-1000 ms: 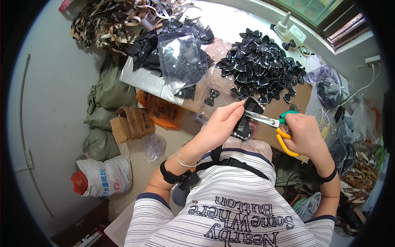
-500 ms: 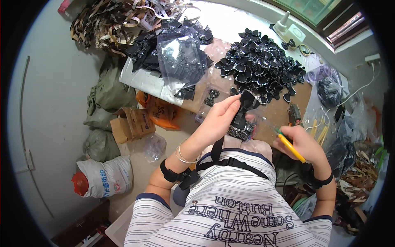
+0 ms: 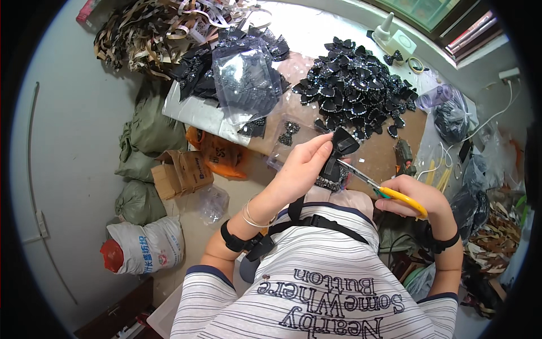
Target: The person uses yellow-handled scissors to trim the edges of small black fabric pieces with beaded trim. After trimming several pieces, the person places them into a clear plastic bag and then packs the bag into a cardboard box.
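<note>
My left hand (image 3: 306,164) pinches a black bow (image 3: 344,142) between thumb and fingers, just off the near edge of the table. My right hand (image 3: 415,195) grips scissors (image 3: 407,202) with yellow handles. Their metal blades point up and left, with the tips at the middle of the bow; whether they touch it I cannot tell. Below the bow, close to my body, lie sparkly beaded black pieces (image 3: 330,182), partly covered by my left hand. A clear plastic tray (image 3: 275,156) with a sparkly black bow (image 3: 289,134) inside sits left of my left hand.
A heap of black, rhinestone-edged pieces (image 3: 355,85) covers the table's back right. Clear plastic (image 3: 243,73) lies over black fabric pieces at left. A glue gun (image 3: 404,155), white bottle (image 3: 389,37) and tape roll (image 3: 416,65) are on the right. A cardboard box (image 3: 186,169) stands on the floor.
My right hand has brought the scissors' blades up to the bow, and the handles have turned. The bow in my left hand has tilted, staying in nearly the same place.
</note>
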Action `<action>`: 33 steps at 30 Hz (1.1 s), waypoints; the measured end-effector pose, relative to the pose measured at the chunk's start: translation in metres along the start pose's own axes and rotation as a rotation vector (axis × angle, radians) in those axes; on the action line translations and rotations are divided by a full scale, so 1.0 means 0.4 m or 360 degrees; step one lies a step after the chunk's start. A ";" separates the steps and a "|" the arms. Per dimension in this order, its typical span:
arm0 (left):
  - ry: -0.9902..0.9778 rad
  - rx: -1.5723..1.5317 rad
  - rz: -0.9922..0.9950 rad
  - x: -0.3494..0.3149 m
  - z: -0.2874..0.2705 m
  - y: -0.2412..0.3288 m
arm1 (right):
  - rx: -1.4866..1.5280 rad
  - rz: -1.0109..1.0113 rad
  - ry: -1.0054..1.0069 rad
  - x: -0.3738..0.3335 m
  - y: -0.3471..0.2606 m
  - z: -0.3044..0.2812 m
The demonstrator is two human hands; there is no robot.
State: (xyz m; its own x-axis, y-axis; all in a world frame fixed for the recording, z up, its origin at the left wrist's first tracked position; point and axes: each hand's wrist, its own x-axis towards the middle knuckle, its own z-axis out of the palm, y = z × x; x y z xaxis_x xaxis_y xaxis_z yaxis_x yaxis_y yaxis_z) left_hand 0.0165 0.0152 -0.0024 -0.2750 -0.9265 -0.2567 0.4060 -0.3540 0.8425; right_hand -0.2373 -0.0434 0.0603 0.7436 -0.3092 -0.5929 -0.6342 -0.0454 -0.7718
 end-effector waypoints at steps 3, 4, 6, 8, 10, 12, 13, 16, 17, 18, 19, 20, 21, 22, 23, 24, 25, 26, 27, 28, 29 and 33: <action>-0.0027 -0.0102 -0.0038 -0.001 0.003 -0.003 | -0.0006 -0.0072 0.0034 0.006 0.015 0.007; -0.0039 -0.0186 -0.0070 -0.002 0.000 0.005 | -0.0010 -0.0094 0.0047 0.010 0.017 0.008; -0.0055 -0.0329 -0.0122 -0.003 -0.003 0.011 | 0.0099 -0.0052 0.0047 0.009 0.007 0.009; -0.0056 -0.0449 -0.0168 -0.006 -0.003 0.010 | 0.0211 0.0018 0.0009 0.008 -0.002 0.009; -0.0016 -0.0398 -0.0121 -0.010 0.006 0.013 | 0.0325 0.0118 -0.0055 0.009 -0.008 0.004; 0.0002 -0.0371 -0.0103 -0.014 0.016 0.021 | 0.0359 0.0145 -0.0115 0.012 0.001 -0.001; 0.0008 -0.0369 -0.0105 -0.019 0.018 0.026 | 0.0375 0.0156 -0.0148 0.015 0.004 -0.003; -0.0005 -0.0350 -0.0124 -0.020 0.018 0.027 | 0.0374 0.0130 -0.0097 0.015 0.000 0.001; -0.0012 -0.0341 -0.0133 -0.020 0.017 0.026 | 0.0350 0.0116 -0.0071 0.016 -0.003 0.003; -0.0011 -0.0345 -0.0163 -0.020 0.015 0.026 | 0.0326 0.0103 -0.0045 0.018 -0.008 0.005; -0.0011 -0.0348 -0.0193 -0.019 0.013 0.028 | 0.0303 0.0088 -0.0018 0.020 -0.010 0.007; -0.0010 -0.0350 -0.0223 -0.018 0.011 0.029 | 0.0277 0.0064 -0.0004 0.021 -0.004 0.008; -0.0019 -0.0359 -0.0226 -0.017 0.010 0.029 | 0.0251 0.0039 0.0009 0.023 0.008 0.009; -0.0029 -0.0368 -0.0232 -0.016 0.008 0.028 | 0.0228 0.0015 0.0023 0.026 0.020 0.012; -0.0039 -0.0376 -0.0239 -0.015 0.005 0.027 | 0.0239 -0.0004 0.0047 0.029 0.031 0.015; -0.0061 -0.0379 -0.0261 -0.010 0.001 0.026 | 0.0251 -0.0023 0.0072 0.033 0.042 0.019; -0.0081 -0.0383 -0.0281 -0.005 -0.004 0.021 | 0.0261 -0.0041 0.0095 0.035 0.051 0.023; -0.0103 -0.0386 -0.0303 -0.001 -0.008 0.014 | 0.0265 -0.0020 0.0099 0.038 0.057 0.027; -0.0108 -0.0399 -0.0308 0.004 -0.013 0.002 | 0.0269 0.0001 0.0104 0.041 0.062 0.032; -0.0122 -0.0414 -0.0314 0.012 -0.020 -0.011 | 0.0275 0.0028 0.0116 0.042 0.063 0.035; -0.0133 -0.0425 -0.0318 0.021 -0.029 -0.025 | 0.0325 0.0056 0.0127 0.043 0.066 0.038; 0.0217 -0.0269 -0.0234 0.108 -0.097 -0.067 | 0.0600 0.0177 0.0176 0.028 0.081 0.045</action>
State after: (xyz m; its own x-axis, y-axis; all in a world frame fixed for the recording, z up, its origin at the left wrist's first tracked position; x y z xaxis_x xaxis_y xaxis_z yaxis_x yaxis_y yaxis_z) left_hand 0.0275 -0.0203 -0.0543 -0.2263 -0.8682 -0.4416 0.5133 -0.4916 0.7035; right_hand -0.2457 -0.0312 0.0243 0.6347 -0.3939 -0.6648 -0.5719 0.3391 -0.7469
